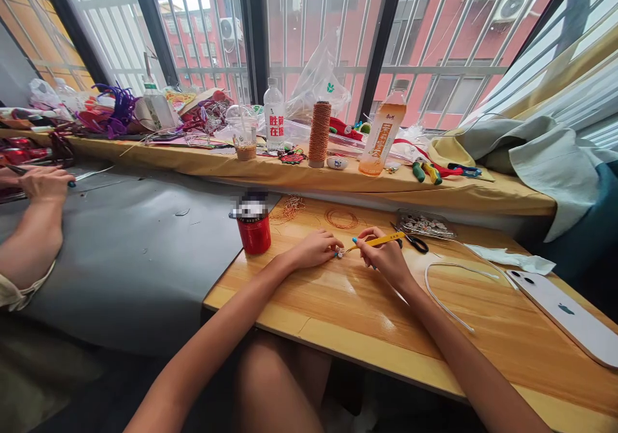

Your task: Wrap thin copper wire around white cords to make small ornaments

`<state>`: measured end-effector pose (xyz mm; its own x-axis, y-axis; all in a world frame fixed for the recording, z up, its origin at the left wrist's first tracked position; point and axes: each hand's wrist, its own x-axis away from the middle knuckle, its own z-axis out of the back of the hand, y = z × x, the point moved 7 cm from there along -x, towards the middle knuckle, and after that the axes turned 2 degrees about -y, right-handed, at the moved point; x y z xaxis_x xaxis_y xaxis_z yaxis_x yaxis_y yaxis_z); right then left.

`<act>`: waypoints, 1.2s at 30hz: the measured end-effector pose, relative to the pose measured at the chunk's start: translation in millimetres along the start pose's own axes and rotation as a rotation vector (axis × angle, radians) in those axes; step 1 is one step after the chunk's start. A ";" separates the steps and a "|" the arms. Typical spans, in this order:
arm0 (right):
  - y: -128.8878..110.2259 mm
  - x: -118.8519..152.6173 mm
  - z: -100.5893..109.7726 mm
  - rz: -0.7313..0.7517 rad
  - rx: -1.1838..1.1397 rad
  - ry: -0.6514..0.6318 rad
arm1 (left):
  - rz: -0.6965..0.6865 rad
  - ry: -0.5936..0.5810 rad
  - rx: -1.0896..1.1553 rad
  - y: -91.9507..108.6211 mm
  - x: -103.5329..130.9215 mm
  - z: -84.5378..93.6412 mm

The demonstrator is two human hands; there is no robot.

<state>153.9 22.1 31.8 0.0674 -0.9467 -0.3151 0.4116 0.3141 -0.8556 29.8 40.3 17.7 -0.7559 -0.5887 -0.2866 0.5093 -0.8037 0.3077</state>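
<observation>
My left hand [316, 249] rests on the wooden table, its fingertips closed on a small whitish piece [340, 253] too small to name exactly. My right hand [383, 253] grips a pair of yellow tweezers [386, 239] like a pen, with the tips pointing left at that piece. Whether the tips touch it I cannot tell. Just beyond my right hand lie black-handled scissors [416, 244]. A coil of thin copper-coloured cord [341, 219] and a loose tangle of thread [292, 206] lie behind my left hand.
A red can [254, 232] stands left of my forearm. At right are a clear tray of small pieces [425, 222], a white cord [449, 301], a tissue [512, 258] and a phone [564, 314]. Bottles and a thread spool [320, 134] line the sill. Another person's hand [46, 182] works at far left.
</observation>
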 end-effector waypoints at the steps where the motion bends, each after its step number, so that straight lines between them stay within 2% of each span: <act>1: -0.7 0.5 -1.1 0.002 0.017 -0.004 | 0.009 -0.004 0.009 -0.3 -0.4 -1.1; 9: -8.1 3.3 -4.5 0.029 0.037 -0.001 | 0.074 0.055 0.171 -3.9 -1.1 -1.9; 14: -10.5 5.3 -0.8 0.071 -0.016 0.047 | 0.199 0.113 0.420 -8.6 -1.7 3.7; 20: -18.1 8.7 1.8 0.149 0.030 0.088 | 0.369 0.007 0.738 -13.5 1.9 -9.6; 26: -22.3 9.8 2.2 0.163 0.110 0.107 | 0.418 0.113 0.725 -17.9 3.0 -3.9; 29: -20.9 9.6 2.5 0.153 0.095 0.109 | 0.414 0.127 0.711 -17.2 3.0 -1.9; 36: -16.7 9.7 1.0 0.164 0.090 0.097 | 0.382 0.137 0.727 -24.6 0.4 -13.5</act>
<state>148.5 7.6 43.5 0.0541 -0.8706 -0.4891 0.4820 0.4517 -0.7508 22.6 58.6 -2.2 -0.5041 -0.8527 -0.1372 0.2919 -0.3177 0.9021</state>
